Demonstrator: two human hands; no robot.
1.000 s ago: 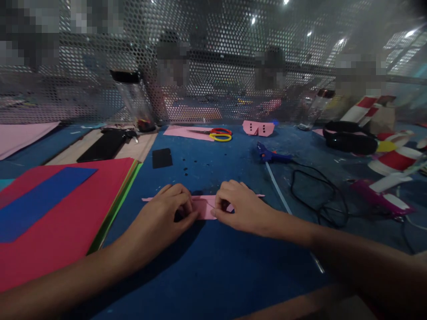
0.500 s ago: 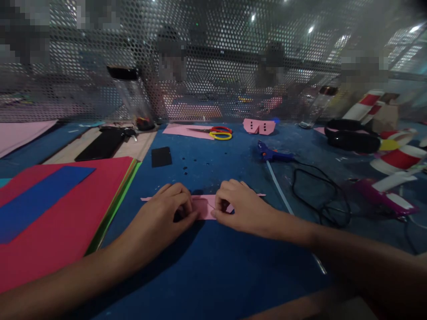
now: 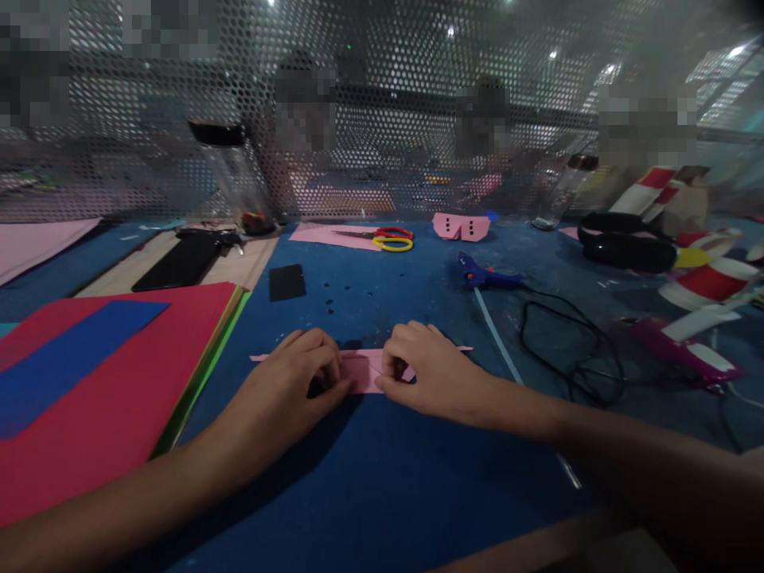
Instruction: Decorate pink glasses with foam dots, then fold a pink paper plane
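Observation:
A strip of pink paper (image 3: 363, 374) lies across the blue tabletop in front of me, with a raised or folded edge along its far side. My left hand (image 3: 304, 370) is closed on the strip's left part, fingers curled and thumb pointing inward. From the other side, my right hand (image 3: 421, 368) pinches the paper a short way off, fingers bent down to it. Both hands cover much of the strip, and its thin ends stick out past them. Beyond the hands lie a black paper square (image 3: 287, 282) and several tiny black bits.
Red and yellow scissors (image 3: 391, 238) rest on pink paper near the perforated screen. A folded pink piece with black marks (image 3: 461, 227) stands nearby. To the right are a blue glue gun (image 3: 486, 274) and its cord; to the left, a stack of coloured sheets (image 3: 119, 382) and a phone (image 3: 177, 261).
The whole view has shifted very slightly. Both hands keep the same hold on the pink strip.

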